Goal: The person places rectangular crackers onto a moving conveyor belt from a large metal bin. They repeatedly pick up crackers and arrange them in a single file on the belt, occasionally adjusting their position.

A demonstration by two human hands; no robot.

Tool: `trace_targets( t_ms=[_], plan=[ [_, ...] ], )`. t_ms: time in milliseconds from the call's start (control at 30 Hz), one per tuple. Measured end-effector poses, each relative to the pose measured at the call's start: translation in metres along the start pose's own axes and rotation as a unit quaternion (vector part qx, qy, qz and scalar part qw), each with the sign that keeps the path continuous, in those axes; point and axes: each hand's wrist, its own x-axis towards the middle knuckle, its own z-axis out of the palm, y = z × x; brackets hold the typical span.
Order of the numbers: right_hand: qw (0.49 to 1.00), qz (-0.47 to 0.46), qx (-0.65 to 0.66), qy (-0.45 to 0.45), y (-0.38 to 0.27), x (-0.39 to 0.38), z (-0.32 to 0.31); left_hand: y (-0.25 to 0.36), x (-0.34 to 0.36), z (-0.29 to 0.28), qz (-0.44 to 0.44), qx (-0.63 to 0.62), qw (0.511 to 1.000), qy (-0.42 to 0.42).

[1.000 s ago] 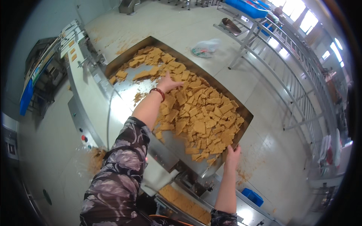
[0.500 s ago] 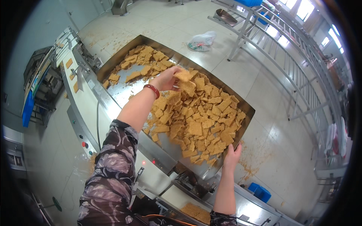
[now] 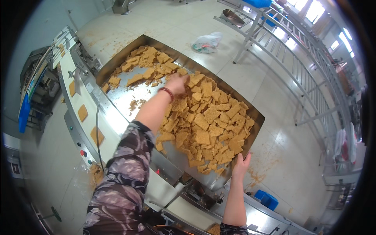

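Note:
A large metal tray [image 3: 135,94] holds many broken tan, crumbly pieces [image 3: 201,135], heaped thickest on its right. My left hand [image 3: 176,84] reaches into the upper middle of the pile, fingers bent down among the pieces and mostly hidden; whatever they grasp is unclear. My right hand [image 3: 241,166] grips the tray's right edge near the lower corner. Beside the tray on the left runs a white conveyor [image 3: 78,98] carrying square tan pieces [image 3: 83,112].
Red and green buttons [image 3: 83,152] sit on a left panel. Below are machinery [image 3: 201,196] and a blue crate [image 3: 266,199]. A railed metal frame [image 3: 286,74] with a scoop [image 3: 233,18] stands right. A plastic bag [image 3: 207,43] and crumbs [image 3: 260,174] lie on the floor.
My left hand lifted a piece half a second ago and is now back down among the pieces, further right. More squares show along the conveyor. My right hand stays at the edge.

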Motion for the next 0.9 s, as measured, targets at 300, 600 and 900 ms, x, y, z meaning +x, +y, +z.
trace_targets(
  t_ms=[300,600,900],
  plan=[
    [0.999,0.000,-0.044,0.005,-0.018,-0.006,0.010,0.003,-0.020,-0.034,-0.065,-0.705,0.705,-0.034],
    [0.997,-0.039,-0.067,0.002,-0.003,0.003,0.009,0.063,-0.002,0.012,-0.049,-0.343,0.915,-0.208],
    [0.993,-0.036,-0.112,0.005,-0.011,0.001,0.006,0.085,-0.035,-0.030,-0.055,-0.575,0.798,-0.172]
  ],
)
